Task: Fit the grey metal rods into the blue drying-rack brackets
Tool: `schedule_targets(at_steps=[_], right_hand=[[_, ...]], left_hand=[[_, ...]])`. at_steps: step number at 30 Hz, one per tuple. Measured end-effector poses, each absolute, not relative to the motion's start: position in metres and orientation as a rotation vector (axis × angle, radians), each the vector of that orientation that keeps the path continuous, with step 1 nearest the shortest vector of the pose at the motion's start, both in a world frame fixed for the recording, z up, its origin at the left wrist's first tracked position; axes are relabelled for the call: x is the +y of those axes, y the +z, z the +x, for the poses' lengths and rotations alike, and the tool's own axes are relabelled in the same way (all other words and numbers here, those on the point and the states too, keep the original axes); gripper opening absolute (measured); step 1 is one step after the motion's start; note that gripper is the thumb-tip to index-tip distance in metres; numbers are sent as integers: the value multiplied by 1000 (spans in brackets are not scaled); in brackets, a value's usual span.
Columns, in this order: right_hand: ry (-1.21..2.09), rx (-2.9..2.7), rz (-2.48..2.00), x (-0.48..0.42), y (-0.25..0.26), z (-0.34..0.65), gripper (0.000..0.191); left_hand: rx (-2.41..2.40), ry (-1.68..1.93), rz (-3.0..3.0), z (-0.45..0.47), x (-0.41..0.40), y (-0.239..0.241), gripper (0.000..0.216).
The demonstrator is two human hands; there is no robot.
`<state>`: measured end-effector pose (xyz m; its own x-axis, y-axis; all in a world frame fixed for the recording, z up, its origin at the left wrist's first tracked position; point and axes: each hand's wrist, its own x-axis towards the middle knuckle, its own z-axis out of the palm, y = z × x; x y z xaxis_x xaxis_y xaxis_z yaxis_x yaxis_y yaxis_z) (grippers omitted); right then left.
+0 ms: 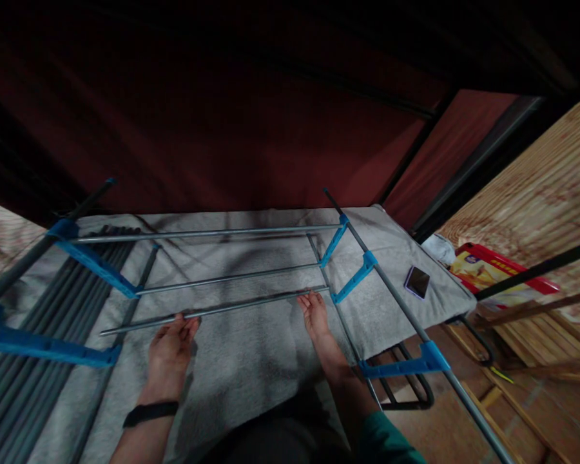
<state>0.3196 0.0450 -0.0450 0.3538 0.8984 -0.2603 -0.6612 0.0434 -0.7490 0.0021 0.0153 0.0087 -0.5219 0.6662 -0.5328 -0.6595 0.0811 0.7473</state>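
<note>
A thin grey metal tube (244, 304) lies across the middle of the view, held at two places. Near its left end, my left hand (173, 348) grips it between thumb and fingers, and a dark band circles that wrist. Close to its right end, my right hand (313, 312) pinches the same tube. Around it stands a frame of grey poles with blue plastic brackets: a left bracket (96, 265), a lower left bracket (43, 345), and a right bracket (355, 278). Two crossbars, an upper crossbar (212, 232) and a lower crossbar (232, 278), span the frame beyond the held tube.
Several loose grey tubes (62, 316) lie side by side on the grey blanket (251, 361) at left. A phone (417, 282) rests on the blanket at right. Beyond the bed's edge are a red and yellow package (493, 270) and wooden pieces (541, 341). A dark red panel (222, 142) rises behind.
</note>
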Motion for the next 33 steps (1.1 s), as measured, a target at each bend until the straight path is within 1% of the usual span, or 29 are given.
schedule_targets(at_steps=[7, 17, 29, 33], right_hand=[[1254, -352, -917, 43, -43, 319, 25], [1179, -338, -916, 45, -48, 319, 16], [1166, -281, -879, 46, -49, 318, 21], [1171, -309, -891, 47, -50, 318, 22]], left_hand=[[1321, 1553, 6, 12, 17, 9, 22], [1315, 1574, -3, 11, 17, 9, 25], [1288, 1584, 6, 12, 16, 7, 24], [1313, 1582, -41, 12, 18, 7, 28]])
